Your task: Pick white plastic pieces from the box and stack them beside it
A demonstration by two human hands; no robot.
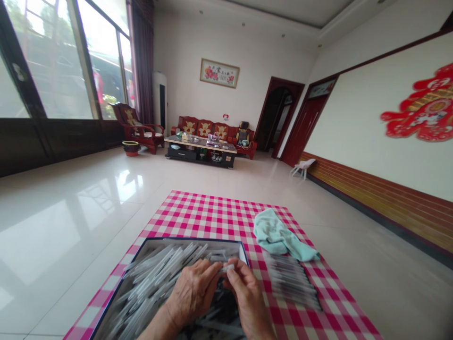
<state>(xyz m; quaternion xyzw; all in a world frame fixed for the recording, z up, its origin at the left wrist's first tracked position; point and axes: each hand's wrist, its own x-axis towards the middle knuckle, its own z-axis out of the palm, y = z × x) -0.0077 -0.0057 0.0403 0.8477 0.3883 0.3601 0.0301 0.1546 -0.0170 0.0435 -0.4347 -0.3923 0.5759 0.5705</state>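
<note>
A shallow box with a dark blue edge point(161, 239) holds a heap of clear, thin plastic tubes point(159, 276) and darker pieces. Over its right half, my left hand point(196, 288) and my right hand point(247, 295) meet at the fingertips. Between the fingers of both is a small whitish piece point(228, 267), too blurred to name. Right of the box, a row of thin clear tubes with dark ends point(292, 281) lies side by side on the checked cloth. A light green cloth point(279, 236) lies crumpled just beyond that row.
The table wears a pink and white checked cloth point(208, 215). Farther off across the tiled floor stand a low dark table point(201, 144), a wooden sofa point(191, 123), an armchair point(141, 130), a pot point(131, 148) and a small white stool point(303, 166).
</note>
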